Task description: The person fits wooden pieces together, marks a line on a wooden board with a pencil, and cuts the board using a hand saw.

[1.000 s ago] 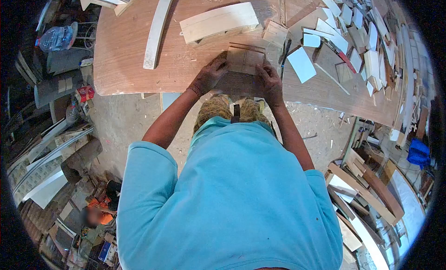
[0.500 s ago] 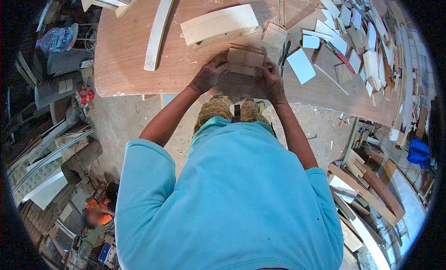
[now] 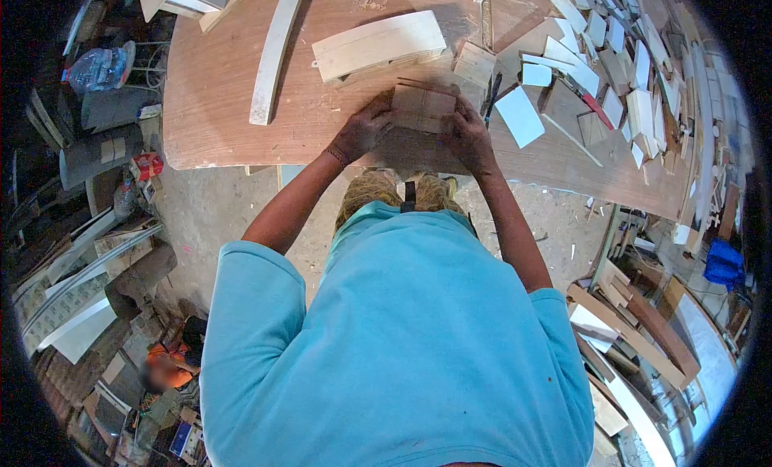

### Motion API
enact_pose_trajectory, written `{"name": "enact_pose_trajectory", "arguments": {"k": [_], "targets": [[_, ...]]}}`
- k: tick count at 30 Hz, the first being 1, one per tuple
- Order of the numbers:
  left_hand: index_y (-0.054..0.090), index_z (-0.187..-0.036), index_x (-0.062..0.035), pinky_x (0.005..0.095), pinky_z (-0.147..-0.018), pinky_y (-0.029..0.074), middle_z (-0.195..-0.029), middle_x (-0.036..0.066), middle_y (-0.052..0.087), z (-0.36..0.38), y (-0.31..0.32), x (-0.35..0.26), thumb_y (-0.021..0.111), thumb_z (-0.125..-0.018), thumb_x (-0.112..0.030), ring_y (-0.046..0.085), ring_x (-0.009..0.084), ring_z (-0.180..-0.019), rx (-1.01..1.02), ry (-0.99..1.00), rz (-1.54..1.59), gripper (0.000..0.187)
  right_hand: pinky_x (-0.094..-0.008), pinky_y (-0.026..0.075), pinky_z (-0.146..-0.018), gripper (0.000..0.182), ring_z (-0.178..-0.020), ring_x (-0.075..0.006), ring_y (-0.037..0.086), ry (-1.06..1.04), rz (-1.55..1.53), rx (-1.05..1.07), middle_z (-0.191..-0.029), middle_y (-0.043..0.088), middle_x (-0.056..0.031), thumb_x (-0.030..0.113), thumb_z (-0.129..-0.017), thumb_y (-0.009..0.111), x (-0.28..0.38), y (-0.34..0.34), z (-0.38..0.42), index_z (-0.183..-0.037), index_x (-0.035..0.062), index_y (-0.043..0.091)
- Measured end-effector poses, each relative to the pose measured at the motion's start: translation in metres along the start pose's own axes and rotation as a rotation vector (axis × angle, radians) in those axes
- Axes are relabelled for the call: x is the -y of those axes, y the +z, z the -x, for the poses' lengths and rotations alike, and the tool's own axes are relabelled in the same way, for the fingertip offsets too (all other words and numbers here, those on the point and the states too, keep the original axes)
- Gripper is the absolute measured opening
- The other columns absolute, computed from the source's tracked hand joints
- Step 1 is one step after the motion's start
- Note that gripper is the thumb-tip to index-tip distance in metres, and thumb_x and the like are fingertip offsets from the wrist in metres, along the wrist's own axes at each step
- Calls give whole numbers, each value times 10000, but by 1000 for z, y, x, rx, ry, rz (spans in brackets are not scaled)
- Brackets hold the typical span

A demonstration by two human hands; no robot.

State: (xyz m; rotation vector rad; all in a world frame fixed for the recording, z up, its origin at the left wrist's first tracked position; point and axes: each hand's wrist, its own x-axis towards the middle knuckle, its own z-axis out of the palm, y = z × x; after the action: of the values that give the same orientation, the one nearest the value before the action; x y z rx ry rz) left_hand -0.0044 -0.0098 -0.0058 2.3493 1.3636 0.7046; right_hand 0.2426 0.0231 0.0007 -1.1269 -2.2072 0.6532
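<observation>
Between my two hands, near the front edge of the worktable (image 3: 217,129), is a small rectangular wooden block (image 3: 422,109) that looks made of several pieces side by side. My left hand (image 3: 366,129) grips its left end, and my right hand (image 3: 469,133) grips its right end with the fingers curled round. Shade darkens the block, so its joints are hard to make out. Just beyond it lies a pale, slightly curved wooden piece (image 3: 379,45), raised off the tabletop. A smaller wood block (image 3: 475,63) sits to the right of that piece.
A long curved strip (image 3: 276,57) lies on the table's left. Many white and wooden offcuts (image 3: 615,73) pile up at the right, with a red-handled tool (image 3: 597,110) among them. A person in orange (image 3: 170,366) is low at the left. Timber (image 3: 635,330) leans at the lower right.
The block has tilted slightly in my hands, and its upper face looks darker now. Both hands keep their grip in nearly the same place.
</observation>
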Motion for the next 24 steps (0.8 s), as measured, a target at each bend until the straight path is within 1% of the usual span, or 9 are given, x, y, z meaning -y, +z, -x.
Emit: {"name": "enact_pose_trajectory", "arguments": {"k": [4,6,7,9,11,13,15,22,24], "targets": [[584,-969,-19,338,-830,477,-1116,167,504,-4,2,-2,584,-756,-91,518,292,-1030,-81,47,13,225,-382,443,-866,369,-1108,-339,458,51,32,35,-1262,401,-183,54,-569,709,-3,1,2,-901,29,550],[576,-985,1,337,-858,463,-1138,162,494,-5,4,-4,574,-765,-79,502,291,-1059,22,-317,456,233,-385,442,-867,362,-1107,-341,459,48,29,43,-1261,401,-186,60,-568,712,-2,1,1,-890,27,551],[576,-985,1,337,-858,463,-1138,162,494,-4,5,-3,574,-765,-79,502,291,-1059,22,-317,456,233,-390,438,-869,370,-1108,-344,456,28,1,12,-1261,402,-185,64,-567,713,1,-1,-1,-895,26,547],[565,-1008,15,341,-883,447,-1156,161,488,-2,4,-1,564,-781,-78,483,297,-1083,6,-195,396,246,-395,434,-871,378,-1109,-348,454,9,-28,-17,-1261,402,-185,68,-566,714,0,0,0,-900,26,542],[565,-1012,15,345,-897,437,-1168,161,481,-2,3,-5,559,-784,-74,474,306,-1092,-2,-230,365,245,-402,425,-879,420,-1116,-360,442,-1,107,41,-1260,403,-186,71,-568,713,-10,4,5,-941,30,524],[564,-1016,15,349,-911,426,-1179,162,474,-1,2,-5,555,-788,-70,464,315,-1101,-9,-266,334,244,-402,421,-883,435,-1121,-362,437,-26,112,37,-1259,404,-186,69,-571,710,-8,2,3,-958,33,513],[581,-989,5,356,-917,420,-1184,164,470,2,2,0,555,-786,-71,460,312,-1106,-6,26,-16,218,-403,416,-888,450,-1126,-364,432,-51,117,32,-1259,405,-186,67,-575,707,-7,0,1,-975,36,503],[610,-957,-35,360,-910,425,-1188,165,464,5,9,4,563,-762,-67,464,313,-1100,-24,-20,49,203,-392,418,-890,516,-1123,-355,437,-28,75,49,-1260,409,-173,73,-581,711,-6,-2,2,-1044,23,489],[610,-959,-41,361,-902,431,-1192,161,461,6,9,6,563,-757,-68,470,315,-1090,15,31,-18,209,-389,423,-886,518,-1116,-354,444,-28,98,53,-1260,411,-169,74,-581,711,-8,0,3,-1046,19,489]]}}
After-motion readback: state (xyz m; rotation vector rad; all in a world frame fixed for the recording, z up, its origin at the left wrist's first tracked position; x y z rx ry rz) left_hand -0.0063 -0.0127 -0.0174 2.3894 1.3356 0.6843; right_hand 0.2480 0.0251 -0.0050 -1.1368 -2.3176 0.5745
